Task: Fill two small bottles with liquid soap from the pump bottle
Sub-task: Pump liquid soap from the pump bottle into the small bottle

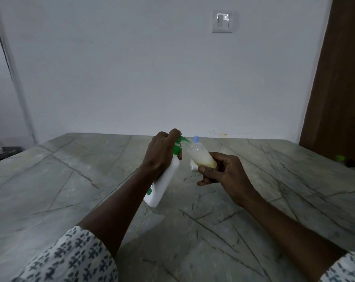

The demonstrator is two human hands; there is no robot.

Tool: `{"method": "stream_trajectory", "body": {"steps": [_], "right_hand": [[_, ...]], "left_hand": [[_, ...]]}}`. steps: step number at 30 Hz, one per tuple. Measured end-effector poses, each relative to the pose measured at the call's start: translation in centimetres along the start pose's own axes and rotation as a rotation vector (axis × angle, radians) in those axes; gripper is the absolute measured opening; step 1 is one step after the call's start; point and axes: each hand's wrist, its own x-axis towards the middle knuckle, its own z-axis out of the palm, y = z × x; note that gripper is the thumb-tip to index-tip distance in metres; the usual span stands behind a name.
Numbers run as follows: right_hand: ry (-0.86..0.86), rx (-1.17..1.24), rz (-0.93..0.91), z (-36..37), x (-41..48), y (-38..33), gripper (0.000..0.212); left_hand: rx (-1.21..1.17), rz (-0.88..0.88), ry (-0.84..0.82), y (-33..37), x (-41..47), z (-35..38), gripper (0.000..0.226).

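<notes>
My left hand (162,153) grips the neck and green pump head of a white pump bottle (164,184), which is tilted with its base resting on the grey stone table (70,180). My right hand (223,171) holds a small clear bottle (201,157) by its base, tilted so that its mouth meets the green nozzle. Pale yellow soap fills its lower part. Behind it stands a second small bottle with a blue cap (196,138), mostly hidden. A small white object (192,166) lies on the table under the held bottle.
The table runs back to a white wall with a light switch (222,21). A brown door (339,78) stands at the right. A green-capped item (340,159) sits at the table's right edge. Dark objects rest on a low surface at far left.
</notes>
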Motion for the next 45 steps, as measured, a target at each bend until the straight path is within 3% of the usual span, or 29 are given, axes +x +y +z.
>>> {"method": "stream_trajectory", "body": {"steps": [5, 13, 26, 34, 40, 45], "right_hand": [[-0.004, 0.001, 0.007, 0.0, 0.0, 0.0, 0.047], [0.032, 0.026, 0.004, -0.1, 0.1, -0.1, 0.045], [-0.006, 0.014, 0.015, 0.1, 0.0, 0.0, 0.048], [0.032, 0.021, 0.003, -0.2, 0.1, -0.1, 0.047], [0.032, 0.016, 0.006, -0.1, 0.1, -0.1, 0.047], [0.006, 0.016, 0.025, 0.0, 0.0, -0.1, 0.047]], "left_hand": [[0.017, 0.018, -0.009, -0.3, 0.2, 0.1, 0.052], [0.08, -0.016, 0.013, -0.7, 0.4, 0.3, 0.08], [0.072, 0.045, 0.013, -0.3, 0.1, 0.0, 0.058], [0.062, 0.019, 0.002, -0.7, 0.3, 0.3, 0.077], [0.06, 0.019, 0.007, -0.4, 0.2, 0.3, 0.074], [0.114, 0.096, 0.024, -0.1, 0.0, 0.1, 0.057]]}}
